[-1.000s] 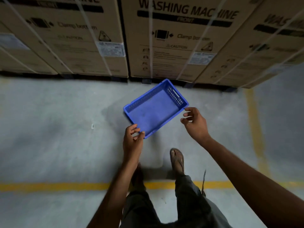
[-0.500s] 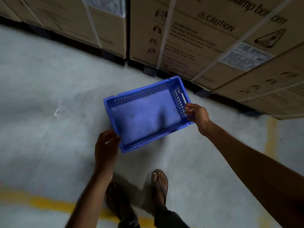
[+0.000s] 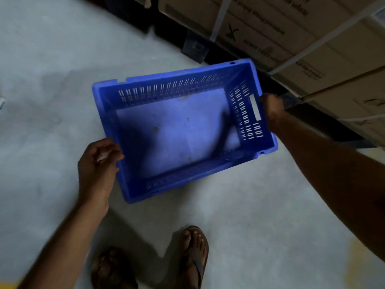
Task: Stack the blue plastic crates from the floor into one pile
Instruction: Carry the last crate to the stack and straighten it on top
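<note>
The blue plastic crate [image 3: 177, 130] sits open side up on the grey concrete floor [image 3: 41, 101], just in front of the strapped cardboard cartons [image 3: 312, 44]. Its long axis runs left to right across the person's front, so 1 short end faces each hand. The right hand [image 3: 270, 110] is closed on the right end wall beside the handle slot. The left hand [image 3: 98, 165] touches the left end's rim with fingers curled, but whether it truly grips I cannot tell. Both hands are equally near, which suits a level 2-handed lift. No other crate or pile is in view.
</note>
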Tool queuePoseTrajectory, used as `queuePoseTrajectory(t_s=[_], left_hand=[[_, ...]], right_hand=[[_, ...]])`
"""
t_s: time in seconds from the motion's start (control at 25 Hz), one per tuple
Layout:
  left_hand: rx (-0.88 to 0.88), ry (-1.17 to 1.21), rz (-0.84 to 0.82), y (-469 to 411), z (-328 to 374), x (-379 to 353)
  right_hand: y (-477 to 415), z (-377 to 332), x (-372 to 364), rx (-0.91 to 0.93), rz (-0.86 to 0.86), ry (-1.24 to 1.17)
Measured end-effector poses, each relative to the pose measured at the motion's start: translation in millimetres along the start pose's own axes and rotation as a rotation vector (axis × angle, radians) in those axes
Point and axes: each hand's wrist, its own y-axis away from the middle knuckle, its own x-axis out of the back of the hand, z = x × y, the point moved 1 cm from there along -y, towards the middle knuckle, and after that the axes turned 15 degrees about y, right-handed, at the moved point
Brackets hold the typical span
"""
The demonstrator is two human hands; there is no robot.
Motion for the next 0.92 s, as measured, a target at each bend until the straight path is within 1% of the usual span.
queuePoseTrajectory(t_s=[0.12,0.28,0.4,0.48,0.56,0.72,0.84,0.92], left_hand=[[-0.003,0.010,0.003,1,-2,2],[-0.003,0.003,0.034,10,14,10],[0.010,0.007,0.051,25,37,17],[0.041,0.011,0.074,38,58,22],[0.059,0.032,0.090,52,79,28],[0.048,0.064,0.128,88,138,43],[0.052,0.077,0.166,110,182,56],[0.063,0.068,0.229,123,211,66]], right_hand=[[-1,-2,-5,-0.002,-0.066,-0.036],[27,8,18,-0.005,-0.273,-0.040],[72,8,36,-0.001,-0.369,-0.226],[112,-2,45,0.010,-0.429,-0.291],[158,-20,54,0.013,-0.416,-0.327],[264,-74,74,0.066,-0.298,-0.344],[330,-102,126,0.133,-0.262,-0.367],[369,-117,177,0.186,-0.291,-0.373]])
